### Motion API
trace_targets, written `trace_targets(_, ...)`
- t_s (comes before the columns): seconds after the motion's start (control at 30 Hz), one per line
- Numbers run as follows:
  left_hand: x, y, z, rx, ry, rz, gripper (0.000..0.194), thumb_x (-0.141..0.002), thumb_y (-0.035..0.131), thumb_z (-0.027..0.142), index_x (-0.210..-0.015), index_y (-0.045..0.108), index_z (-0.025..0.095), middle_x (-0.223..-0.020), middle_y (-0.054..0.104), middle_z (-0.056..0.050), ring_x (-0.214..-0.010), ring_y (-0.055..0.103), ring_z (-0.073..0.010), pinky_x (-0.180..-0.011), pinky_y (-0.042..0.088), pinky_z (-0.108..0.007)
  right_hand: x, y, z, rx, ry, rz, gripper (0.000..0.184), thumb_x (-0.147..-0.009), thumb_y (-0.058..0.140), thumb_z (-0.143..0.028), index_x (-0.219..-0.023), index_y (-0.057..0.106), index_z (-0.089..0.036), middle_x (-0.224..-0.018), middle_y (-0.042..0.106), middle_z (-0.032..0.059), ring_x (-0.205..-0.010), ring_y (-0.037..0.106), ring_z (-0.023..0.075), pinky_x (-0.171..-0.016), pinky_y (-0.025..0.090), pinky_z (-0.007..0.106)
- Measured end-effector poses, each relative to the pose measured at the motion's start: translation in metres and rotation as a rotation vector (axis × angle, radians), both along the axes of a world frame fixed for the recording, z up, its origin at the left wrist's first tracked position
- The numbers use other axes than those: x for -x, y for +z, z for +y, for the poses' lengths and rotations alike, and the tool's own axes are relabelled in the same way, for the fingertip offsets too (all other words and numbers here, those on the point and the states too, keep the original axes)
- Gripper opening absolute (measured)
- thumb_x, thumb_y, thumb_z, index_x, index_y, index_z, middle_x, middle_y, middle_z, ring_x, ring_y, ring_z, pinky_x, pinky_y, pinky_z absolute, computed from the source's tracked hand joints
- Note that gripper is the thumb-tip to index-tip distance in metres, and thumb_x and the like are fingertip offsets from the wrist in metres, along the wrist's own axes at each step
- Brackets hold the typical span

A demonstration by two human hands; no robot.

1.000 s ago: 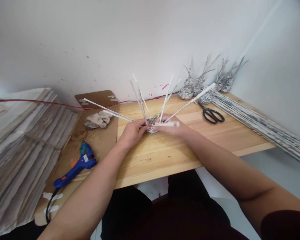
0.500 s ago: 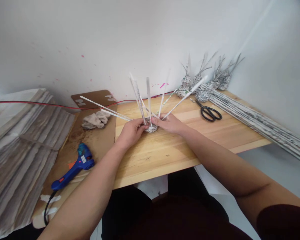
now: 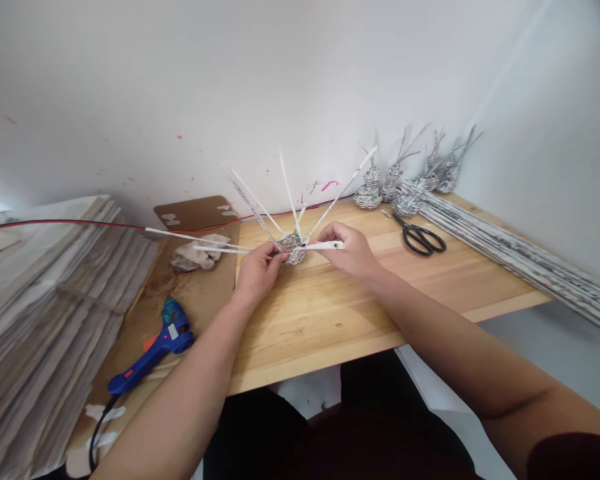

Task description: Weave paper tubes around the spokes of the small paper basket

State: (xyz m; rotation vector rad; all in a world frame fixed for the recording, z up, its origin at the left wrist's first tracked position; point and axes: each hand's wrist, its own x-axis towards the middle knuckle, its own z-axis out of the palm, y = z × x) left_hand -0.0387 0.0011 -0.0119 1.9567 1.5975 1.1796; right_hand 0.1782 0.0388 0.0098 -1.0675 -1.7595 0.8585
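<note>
A small round piece woven from rolled newspaper point(image 3: 295, 253) sits low over the wooden table, with several paper tubes fanning out from it. My left hand point(image 3: 260, 267) is closed on its left side, thumb and fingers pinching the woven edge. On the right, my right hand point(image 3: 347, 248) pinches a white paper tube point(image 3: 323, 246) that sticks out sideways from the piece. One long tube point(image 3: 343, 193) leans up to the right behind that hand, and another tube point(image 3: 289, 187) rises toward the wall. The inside of the weave is partly hidden.
Black scissors point(image 3: 420, 239) lie at the right, beside a bundle of long paper tubes point(image 3: 510, 247). Finished-looking woven gourd shapes point(image 3: 368, 192) stand by the wall. At the left are a blue glue gun point(image 3: 155, 347), a crumpled cloth point(image 3: 200, 253) and stacked newspapers point(image 3: 90, 300).
The woven piece has tilted and its tubes now fan differently. My right hand has moved slightly right, off the weave, and now holds a tube pulled out sideways. My left hand keeps its grip.
</note>
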Motion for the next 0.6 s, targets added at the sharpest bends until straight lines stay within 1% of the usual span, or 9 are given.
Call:
trace_targets(0.07,0.0,-0.001,0.0,-0.01,0.026,0.032,0.018,-0.089,0.057,0.032,-0.09,0.069,0.019,-0.087,0.074,-0.002,-0.08,0.065,-0.0178,-0.074,0.046,-0.027,0.001,-0.003,-0.001,-0.039,0.04,-0.02,0.024,-0.077,0.074,-0.039,-0.075,0.067,-0.016,-0.067,0.064,0.0007,-0.059,0.051,0.011,-0.055,0.038,0.024)
trace_targets(0.17,-0.001,0.0,-0.001,-0.011,0.048,0.096,0.016,-0.089,0.057,0.031,-0.09,0.07,0.02,-0.087,0.074,-0.002,-0.08,0.065,-0.0182,-0.075,0.046,-0.028,0.004,-0.013,-0.001,-0.142,0.149,-0.088,0.018,-0.08,0.071,-0.031,-0.088,0.075,-0.016,-0.069,0.067,0.0006,-0.058,0.053,0.0106,-0.057,0.039,0.024)
trace_targets(0.27,-0.004,0.003,-0.003,-0.003,0.026,0.169,0.013,-0.089,0.058,0.027,-0.087,0.069,0.02,-0.086,0.074,-0.003,-0.082,0.064,-0.0194,-0.075,0.046,-0.028,0.009,-0.022,-0.002,-0.192,0.207,-0.194,0.019,-0.083,0.068,-0.029,-0.096,0.077,-0.017,-0.061,0.063,-0.0013,-0.052,0.049,0.0103,-0.054,0.037,0.024)
trace_targets(0.3,-0.005,0.004,-0.004,0.0,0.013,0.189,0.012,-0.089,0.058,0.025,-0.087,0.069,0.02,-0.086,0.074,-0.003,-0.082,0.064,-0.0199,-0.075,0.045,-0.029,0.01,-0.024,-0.002,-0.199,0.211,-0.219,0.019,-0.084,0.068,-0.028,-0.097,0.077,-0.018,-0.063,0.065,-0.0008,-0.053,0.049,0.0105,-0.055,0.037,0.024)
trace_targets(0.37,-0.007,0.005,-0.005,0.002,-0.02,0.221,0.012,-0.089,0.058,0.023,-0.088,0.069,0.02,-0.087,0.073,-0.004,-0.083,0.064,-0.0207,-0.075,0.044,-0.029,0.011,-0.026,-0.003,-0.215,0.226,-0.241,0.018,-0.085,0.067,-0.028,-0.097,0.076,-0.019,-0.074,0.071,0.0017,-0.06,0.055,0.012,-0.058,0.039,0.025)
trace_targets(0.43,-0.009,0.005,-0.005,0.003,-0.056,0.237,0.012,-0.09,0.058,0.023,-0.089,0.07,0.02,-0.088,0.073,-0.004,-0.085,0.064,-0.0214,-0.076,0.044,-0.03,0.011,-0.027,-0.002,-0.196,0.258,-0.214,0.016,-0.085,0.067,-0.028,-0.094,0.075,-0.018,-0.079,0.073,0.0027,-0.065,0.059,0.013,-0.061,0.041,0.025)
trace_targets(0.5,-0.011,0.004,-0.005,0.006,-0.08,0.237,0.013,-0.091,0.058,0.023,-0.089,0.07,0.02,-0.089,0.074,-0.005,-0.086,0.063,-0.0216,-0.077,0.044,-0.031,0.011,-0.028,-0.001,-0.132,0.292,-0.173,0.014,-0.086,0.065,-0.028,-0.089,0.073,-0.017,-0.073,0.071,0.0017,-0.062,0.059,0.0127,-0.059,0.04,0.024)
trace_targets(0.6,-0.011,0.002,-0.004,0.007,-0.086,0.227,0.013,-0.091,0.058,0.023,-0.089,0.071,0.02,-0.087,0.073,-0.004,-0.084,0.063,-0.0207,-0.076,0.043,-0.03,0.012,-0.032,0.001,-0.065,0.297,-0.129,0.013,-0.085,0.065,-0.028,-0.085,0.07,-0.016,-0.067,0.067,0.0,-0.058,0.056,0.0114,-0.056,0.038,0.023)
